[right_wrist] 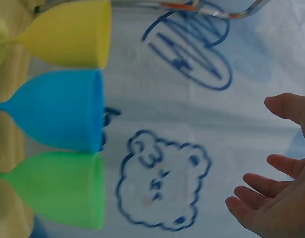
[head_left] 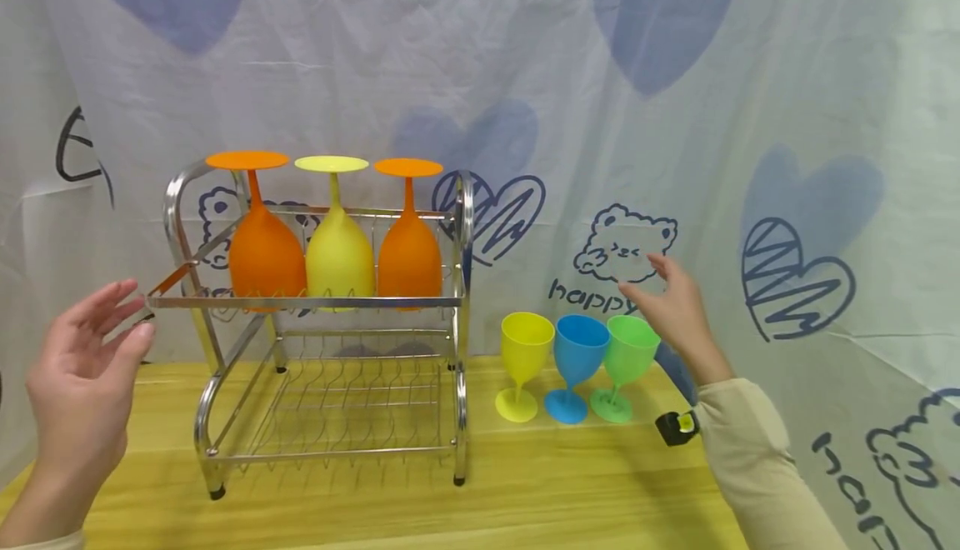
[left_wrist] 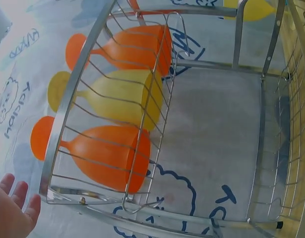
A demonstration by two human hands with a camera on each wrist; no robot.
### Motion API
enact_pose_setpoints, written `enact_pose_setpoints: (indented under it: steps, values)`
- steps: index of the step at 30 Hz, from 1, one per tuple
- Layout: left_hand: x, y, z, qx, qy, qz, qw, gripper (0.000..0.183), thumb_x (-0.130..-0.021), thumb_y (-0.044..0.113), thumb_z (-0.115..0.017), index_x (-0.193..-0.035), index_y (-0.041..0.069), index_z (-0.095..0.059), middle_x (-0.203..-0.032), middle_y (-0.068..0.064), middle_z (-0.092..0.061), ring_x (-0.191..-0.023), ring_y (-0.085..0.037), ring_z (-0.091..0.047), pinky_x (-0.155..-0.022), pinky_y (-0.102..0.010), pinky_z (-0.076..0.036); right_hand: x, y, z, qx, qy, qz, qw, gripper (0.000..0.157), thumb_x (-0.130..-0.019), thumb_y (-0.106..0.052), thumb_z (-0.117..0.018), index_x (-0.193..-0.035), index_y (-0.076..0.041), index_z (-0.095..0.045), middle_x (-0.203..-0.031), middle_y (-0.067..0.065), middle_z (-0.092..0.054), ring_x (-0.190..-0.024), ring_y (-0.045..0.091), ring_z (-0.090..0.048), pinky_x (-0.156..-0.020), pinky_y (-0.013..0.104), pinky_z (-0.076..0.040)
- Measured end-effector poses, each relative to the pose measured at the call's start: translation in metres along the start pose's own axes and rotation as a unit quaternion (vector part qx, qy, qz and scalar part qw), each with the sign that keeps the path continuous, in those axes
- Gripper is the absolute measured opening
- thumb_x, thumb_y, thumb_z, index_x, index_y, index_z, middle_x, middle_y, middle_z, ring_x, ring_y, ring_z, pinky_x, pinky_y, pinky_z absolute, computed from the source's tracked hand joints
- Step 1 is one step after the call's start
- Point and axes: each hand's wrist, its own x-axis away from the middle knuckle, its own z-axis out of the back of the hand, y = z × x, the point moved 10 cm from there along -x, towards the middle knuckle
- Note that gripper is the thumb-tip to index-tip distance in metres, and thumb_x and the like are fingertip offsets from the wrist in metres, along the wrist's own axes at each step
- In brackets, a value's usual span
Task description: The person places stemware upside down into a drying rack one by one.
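Two-tier metal rack (head_left: 460, 417) stands on the tabletop (head_left: 570, 483). In its upper tier (head_left: 337, 302), three goblets sit in a row, bowls down and bases up: left orange goblet (head_left: 267, 257), pale yellow goblet (head_left: 340, 258), right orange goblet (head_left: 409, 257). Right of the rack, three goblets stand upright on the tabletop, close side by side: yellow goblet (head_left: 527, 348), blue goblet (head_left: 581, 343), green goblet (head_left: 628, 350). Left hand (head_left: 84, 387) is just beside the upper tier's front left corner; fingers slightly bent, thumb held apart, gripping nothing; contact with the rack cannot be told. Right hand (head_left: 678, 317) is raised above and near the green goblet, apart from it; thumb and fingers wide, holding nothing. Small black object (head_left: 667, 430) with a yellow patch, kind unclear, lies near the right sleeve (head_left: 757, 458). Behind everything hangs a pale cloth (head_left: 495, 42) printed with hearts, bear drawings and the word "happy".
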Motion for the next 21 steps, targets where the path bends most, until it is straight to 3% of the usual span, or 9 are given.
enact_pose_setpoints:
  steps: [2,4,7,12,14,21]
  values:
    - [0.005,0.0,0.0,0.059,-0.004,0.009,0.9982,0.047,-0.089,-0.018,-0.05,-0.133,-0.001,-0.052,-0.132,-0.009,-0.054,-0.118,-0.02,-0.049,-0.093,-0.013,-0.043,0.001,0.018,-0.007,0.005,-0.018,-0.02,1.0,0.079,-0.092,-0.03,-0.065,-0.149,0.005,-0.023,-0.151,0.029,-0.025,-0.136,0.047,-0.025,-0.107,0.062,-0.028]
    - [0.01,0.001,-0.004,0.079,-0.018,0.015,0.9966,0.048,-0.089,-0.02,-0.049,-0.132,-0.002,-0.052,-0.132,-0.01,-0.053,-0.117,-0.019,-0.05,-0.092,-0.013,-0.044,0.002,0.035,-0.013,0.01,-0.027,-0.035,0.999,0.084,-0.091,-0.029,-0.067,-0.15,0.006,-0.019,-0.152,0.031,-0.022,-0.136,0.049,-0.023,-0.108,0.062,-0.026]
    - [0.02,0.003,-0.013,0.118,-0.063,0.01,0.991,0.05,-0.087,-0.025,-0.046,-0.132,-0.007,-0.05,-0.133,-0.013,-0.053,-0.117,-0.019,-0.051,-0.092,-0.014,-0.044,0.003,0.057,-0.023,0.013,-0.039,-0.049,0.998,0.091,-0.089,-0.026,-0.07,-0.15,0.008,-0.013,-0.152,0.033,-0.018,-0.137,0.05,-0.02,-0.11,0.062,-0.023]
    - [0.038,0.02,-0.032,0.121,-0.165,-0.052,0.9775,0.055,-0.084,-0.027,-0.046,-0.136,-0.012,-0.042,-0.138,-0.016,-0.049,-0.12,-0.017,-0.05,-0.098,-0.016,-0.042,0.004,0.093,-0.038,-0.007,-0.044,-0.083,0.996,0.099,-0.086,-0.027,-0.073,-0.151,0.006,-0.006,-0.154,0.031,-0.011,-0.139,0.049,-0.015,-0.111,0.061,-0.019]
    - [0.042,0.028,-0.037,0.124,-0.191,-0.077,0.9707,0.057,-0.081,-0.028,-0.046,-0.136,-0.015,-0.04,-0.139,-0.018,-0.047,-0.12,-0.018,-0.05,-0.1,-0.017,-0.041,0.005,0.104,-0.043,-0.02,-0.043,-0.095,0.994,0.102,-0.086,-0.028,-0.074,-0.152,0.004,-0.004,-0.155,0.03,-0.008,-0.139,0.048,-0.014,-0.112,0.061,-0.018]
    - [0.054,0.035,-0.052,0.101,-0.253,-0.101,0.9569,0.064,-0.075,-0.031,-0.048,-0.137,-0.017,-0.037,-0.141,-0.018,-0.045,-0.123,-0.017,-0.048,-0.102,-0.018,-0.038,0.009,0.131,-0.057,-0.051,-0.05,-0.129,0.989,0.108,-0.084,-0.028,-0.075,-0.152,0.002,0.003,-0.156,0.029,-0.003,-0.141,0.047,-0.009,-0.113,0.059,-0.015]
